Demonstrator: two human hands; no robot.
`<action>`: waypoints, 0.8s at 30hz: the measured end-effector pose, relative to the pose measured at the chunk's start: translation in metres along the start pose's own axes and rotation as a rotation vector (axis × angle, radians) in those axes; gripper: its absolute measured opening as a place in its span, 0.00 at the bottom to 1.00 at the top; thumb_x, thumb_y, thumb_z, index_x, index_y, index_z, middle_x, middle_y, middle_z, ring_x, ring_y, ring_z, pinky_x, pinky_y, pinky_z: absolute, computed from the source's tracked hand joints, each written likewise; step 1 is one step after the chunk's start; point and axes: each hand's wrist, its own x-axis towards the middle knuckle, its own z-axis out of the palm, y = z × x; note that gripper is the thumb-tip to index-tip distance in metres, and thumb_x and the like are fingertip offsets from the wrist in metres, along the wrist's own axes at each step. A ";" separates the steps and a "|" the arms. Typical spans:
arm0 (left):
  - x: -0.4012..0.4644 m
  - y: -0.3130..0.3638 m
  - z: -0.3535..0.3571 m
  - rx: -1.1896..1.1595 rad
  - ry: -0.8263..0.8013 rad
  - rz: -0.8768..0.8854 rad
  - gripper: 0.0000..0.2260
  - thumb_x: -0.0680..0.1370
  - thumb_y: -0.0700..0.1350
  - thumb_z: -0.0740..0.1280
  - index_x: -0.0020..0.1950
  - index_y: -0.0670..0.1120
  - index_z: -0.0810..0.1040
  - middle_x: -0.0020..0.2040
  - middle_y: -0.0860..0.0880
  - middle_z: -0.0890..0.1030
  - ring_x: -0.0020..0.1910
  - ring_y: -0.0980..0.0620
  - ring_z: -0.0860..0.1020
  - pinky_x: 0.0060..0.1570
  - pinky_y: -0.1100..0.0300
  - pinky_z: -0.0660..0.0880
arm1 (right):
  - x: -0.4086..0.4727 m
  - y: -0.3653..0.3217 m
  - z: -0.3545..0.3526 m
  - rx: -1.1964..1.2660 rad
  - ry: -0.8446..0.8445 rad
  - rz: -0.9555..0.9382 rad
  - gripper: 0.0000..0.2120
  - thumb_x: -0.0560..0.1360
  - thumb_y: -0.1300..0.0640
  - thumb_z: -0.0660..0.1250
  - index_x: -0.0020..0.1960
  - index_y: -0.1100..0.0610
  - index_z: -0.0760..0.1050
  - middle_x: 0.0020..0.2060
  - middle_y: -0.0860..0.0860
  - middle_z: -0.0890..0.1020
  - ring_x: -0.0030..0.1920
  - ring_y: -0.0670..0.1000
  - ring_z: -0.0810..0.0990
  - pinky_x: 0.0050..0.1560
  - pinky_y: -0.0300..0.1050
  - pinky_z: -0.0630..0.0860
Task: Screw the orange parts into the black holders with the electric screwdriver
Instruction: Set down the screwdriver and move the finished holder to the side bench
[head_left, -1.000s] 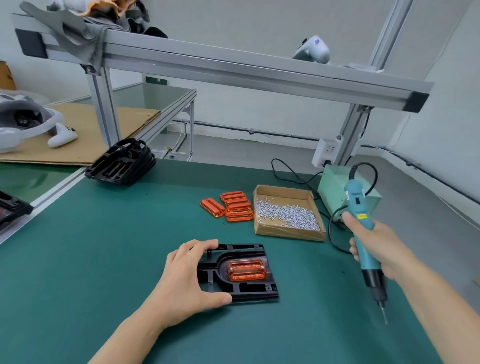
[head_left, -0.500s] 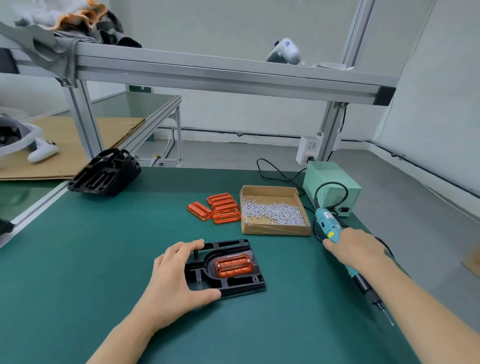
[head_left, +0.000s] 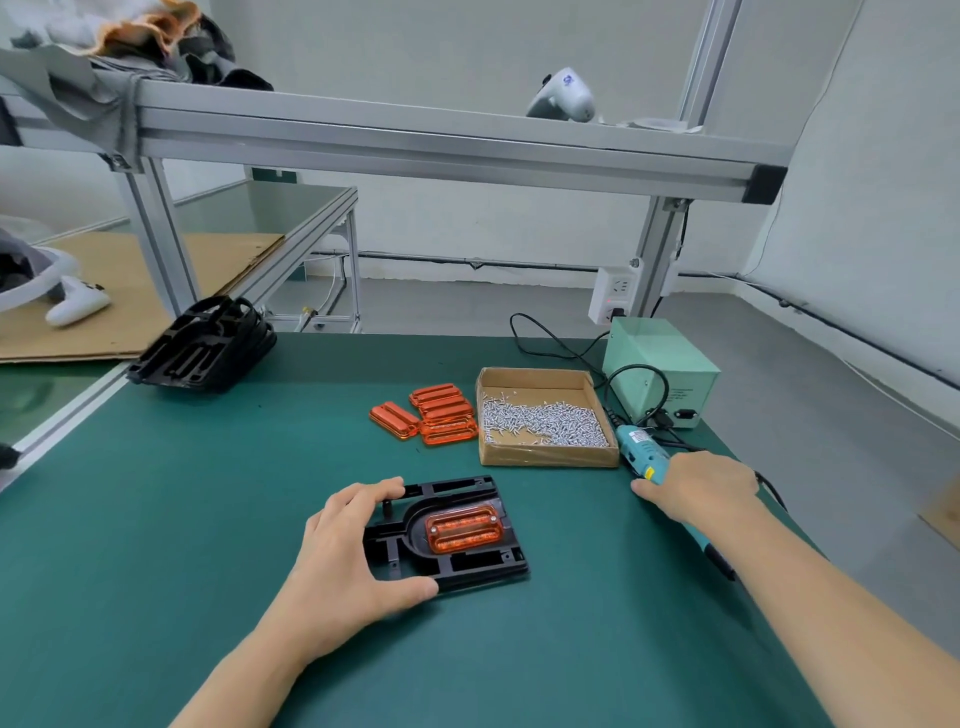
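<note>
Hands at work on a green bench mat (head_left: 156, 519), seen from the wearer's head. Left hand (head_left: 343, 561), at about 7 o'clock from the view centre, grips the near-left edge of the black holder (head_left: 467, 564), thumb on the near rim and fingers curled over the far-left corner. Right hand (head_left: 698, 491), at 4 o'clock, lies over the electric screwdriver (head_left: 641, 452), which rests flat on the mat with its bit end pointing toward the wearer; whether the fingers close round the barrel cannot be told.

Holder: flat black plastic frame with ribs and slots, lying level. Seated in its curved recess is an orange part (head_left: 464, 529), translucent, oblong with rounded ends, two long ribs on top; small bright screw heads appear at its corners, so this unit is probably fastened.

Step in hand, as judged: parking the driver and clearing the finished holder. Done well, the tool is laid where its cable (head_left: 550, 343) does not drag, and the holder is slid out flat.

Farther off, at 12 to 1 o'clock: loose orange parts (head_left: 441, 413), cardboard box of screws (head_left: 545, 421), pale green power supply (head_left: 660, 364). At 10 o'clock, a stack of black holders (head_left: 202, 348).
</note>
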 end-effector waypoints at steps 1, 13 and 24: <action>0.000 0.000 0.000 0.002 0.001 0.002 0.37 0.58 0.60 0.76 0.63 0.68 0.63 0.65 0.68 0.63 0.64 0.58 0.60 0.61 0.60 0.62 | 0.000 0.001 0.000 -0.004 0.005 0.002 0.26 0.74 0.28 0.54 0.49 0.52 0.70 0.38 0.47 0.73 0.43 0.49 0.76 0.38 0.39 0.72; -0.001 -0.002 0.000 0.010 0.002 0.007 0.38 0.57 0.62 0.75 0.65 0.66 0.64 0.65 0.69 0.63 0.64 0.57 0.61 0.61 0.60 0.62 | -0.001 0.000 -0.003 0.022 -0.033 -0.012 0.28 0.72 0.26 0.53 0.48 0.52 0.70 0.42 0.47 0.76 0.44 0.50 0.77 0.38 0.40 0.71; -0.002 -0.001 0.000 0.019 0.000 -0.001 0.41 0.57 0.63 0.74 0.66 0.66 0.62 0.66 0.67 0.63 0.65 0.57 0.58 0.63 0.58 0.62 | -0.008 0.009 -0.011 0.130 -0.026 -0.045 0.24 0.74 0.30 0.58 0.48 0.52 0.70 0.42 0.47 0.77 0.44 0.49 0.78 0.38 0.41 0.72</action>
